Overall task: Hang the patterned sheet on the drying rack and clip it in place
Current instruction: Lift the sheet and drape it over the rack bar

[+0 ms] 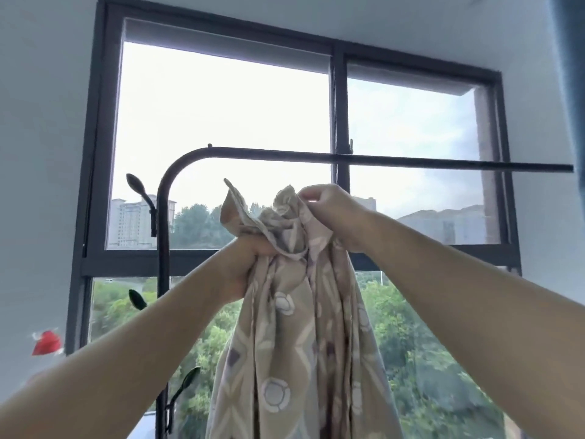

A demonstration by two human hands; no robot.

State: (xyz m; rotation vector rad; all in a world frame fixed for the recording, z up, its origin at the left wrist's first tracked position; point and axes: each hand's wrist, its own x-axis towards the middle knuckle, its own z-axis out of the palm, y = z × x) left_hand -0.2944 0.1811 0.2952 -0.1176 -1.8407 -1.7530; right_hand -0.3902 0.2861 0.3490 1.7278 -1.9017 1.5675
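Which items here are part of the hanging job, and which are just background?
In the job:
- patterned sheet, bunched, held below the bar
- drying rack, top bar bare
- left hand, gripping the sheet
- right hand, fingers pinching the top edge

Background:
- window
- red object at left
- no clips visible

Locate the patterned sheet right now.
Head view, centre: the patterned sheet hangs bunched from the left hand and right hand, below the drying rack bar, not over it.
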